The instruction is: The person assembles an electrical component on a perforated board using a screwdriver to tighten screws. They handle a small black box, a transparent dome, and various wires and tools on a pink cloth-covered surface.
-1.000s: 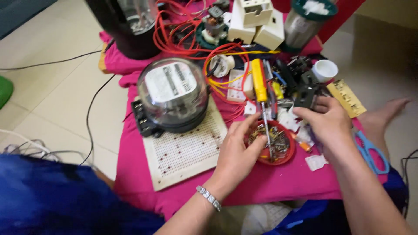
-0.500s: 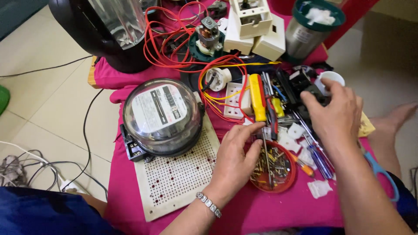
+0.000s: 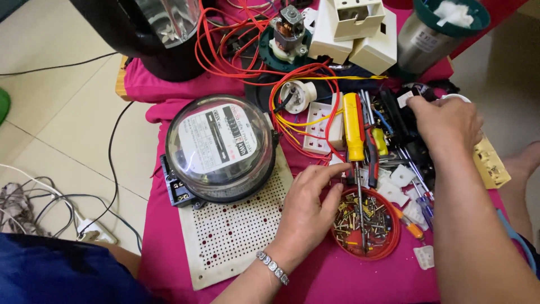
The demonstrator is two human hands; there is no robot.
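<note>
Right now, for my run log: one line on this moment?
left hand: at red dish rim | right hand: on black parts | yellow screwdriver: lying untouched

Left hand [image 3: 309, 205]: palm down, forearm coming in from the bottom edge and angled up-right, beaded metal bracelet [image 3: 273, 267] on the wrist. Fingers loosely spread and slightly curled, index stretched furthest forward, nothing gripped. Right hand [image 3: 447, 121]: reaches further forward, forearm running up from the bottom-right corner, back of hand toward the camera. Fingers curled down and inward at the tips; what they close on is hidden. Hands well apart, both arms bare.
</note>
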